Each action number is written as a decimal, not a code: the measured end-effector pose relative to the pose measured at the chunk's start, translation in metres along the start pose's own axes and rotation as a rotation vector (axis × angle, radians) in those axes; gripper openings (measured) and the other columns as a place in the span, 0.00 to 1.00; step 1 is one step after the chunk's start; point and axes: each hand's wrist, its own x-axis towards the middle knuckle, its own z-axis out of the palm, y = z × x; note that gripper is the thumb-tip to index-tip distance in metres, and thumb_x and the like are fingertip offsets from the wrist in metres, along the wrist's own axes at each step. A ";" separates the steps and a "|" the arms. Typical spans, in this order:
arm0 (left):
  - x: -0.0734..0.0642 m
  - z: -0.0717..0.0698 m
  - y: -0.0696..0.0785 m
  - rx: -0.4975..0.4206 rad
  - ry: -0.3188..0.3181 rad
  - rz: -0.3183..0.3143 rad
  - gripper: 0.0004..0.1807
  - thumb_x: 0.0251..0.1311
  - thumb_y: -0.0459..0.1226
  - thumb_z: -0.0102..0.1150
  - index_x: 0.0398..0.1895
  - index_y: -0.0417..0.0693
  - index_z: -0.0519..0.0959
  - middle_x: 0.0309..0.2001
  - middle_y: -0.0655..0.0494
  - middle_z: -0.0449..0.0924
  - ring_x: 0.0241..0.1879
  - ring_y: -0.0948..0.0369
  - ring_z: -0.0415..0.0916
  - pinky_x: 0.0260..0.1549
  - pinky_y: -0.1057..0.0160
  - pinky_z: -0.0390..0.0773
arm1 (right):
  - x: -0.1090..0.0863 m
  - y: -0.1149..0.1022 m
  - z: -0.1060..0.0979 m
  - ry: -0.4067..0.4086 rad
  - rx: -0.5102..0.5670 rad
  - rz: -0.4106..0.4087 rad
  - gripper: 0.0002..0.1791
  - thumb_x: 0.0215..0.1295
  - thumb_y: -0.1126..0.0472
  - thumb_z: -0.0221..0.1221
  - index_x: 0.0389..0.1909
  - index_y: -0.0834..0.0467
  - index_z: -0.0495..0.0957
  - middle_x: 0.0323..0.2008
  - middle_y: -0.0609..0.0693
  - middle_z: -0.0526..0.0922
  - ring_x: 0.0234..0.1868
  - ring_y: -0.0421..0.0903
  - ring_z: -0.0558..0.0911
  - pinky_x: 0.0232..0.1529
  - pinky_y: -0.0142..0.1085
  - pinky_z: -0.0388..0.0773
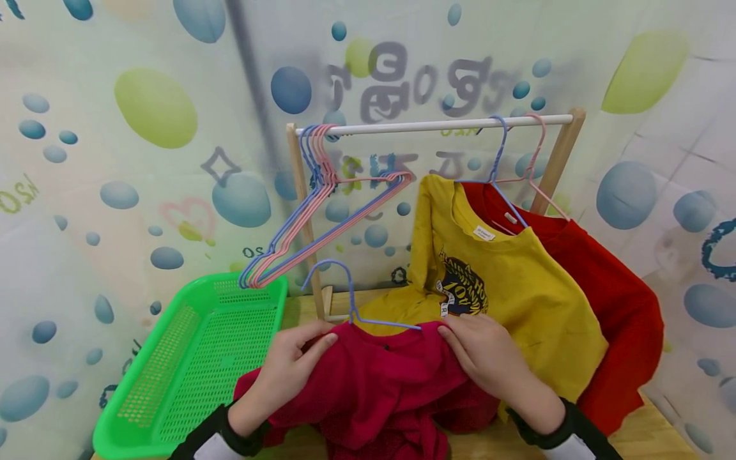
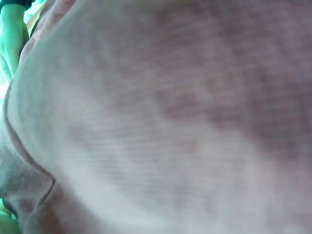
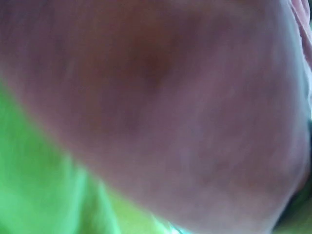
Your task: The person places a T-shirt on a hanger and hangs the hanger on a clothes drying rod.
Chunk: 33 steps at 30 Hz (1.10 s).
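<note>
A dark pink garment (image 1: 368, 390) is spread between my two hands, with a blue hanger (image 1: 352, 281) in its neck opening, hook upward. My left hand (image 1: 293, 364) pinches the garment near its left shoulder, thumb on the cloth. On the other side my right hand (image 1: 489, 358) grips the opposite shoulder by the end of the hanger's visible arm. The lower cloth bunches on the table. In the left wrist view the garment (image 2: 161, 126) fills nearly everything; blurred cloth (image 3: 185, 117) covers most of the right wrist view.
Behind the hands stands a rack with a white rail (image 1: 402, 127) and wooden posts. Several bare blue and pink hangers (image 1: 322, 198) hang at its left. A yellow shirt (image 1: 517, 287) and a red top (image 1: 621, 306) hang at the right. A green basket (image 1: 138, 332) sits left on the wooden table (image 1: 661, 434).
</note>
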 end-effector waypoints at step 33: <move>0.020 0.006 0.039 0.025 0.034 -0.010 0.06 0.59 0.31 0.55 0.35 0.45 0.82 0.29 0.55 0.83 0.21 0.67 0.69 0.20 0.66 0.72 | 0.018 -0.016 0.015 -0.021 0.017 0.039 0.13 0.64 0.59 0.54 0.22 0.52 0.62 0.14 0.40 0.53 0.16 0.36 0.60 0.17 0.28 0.59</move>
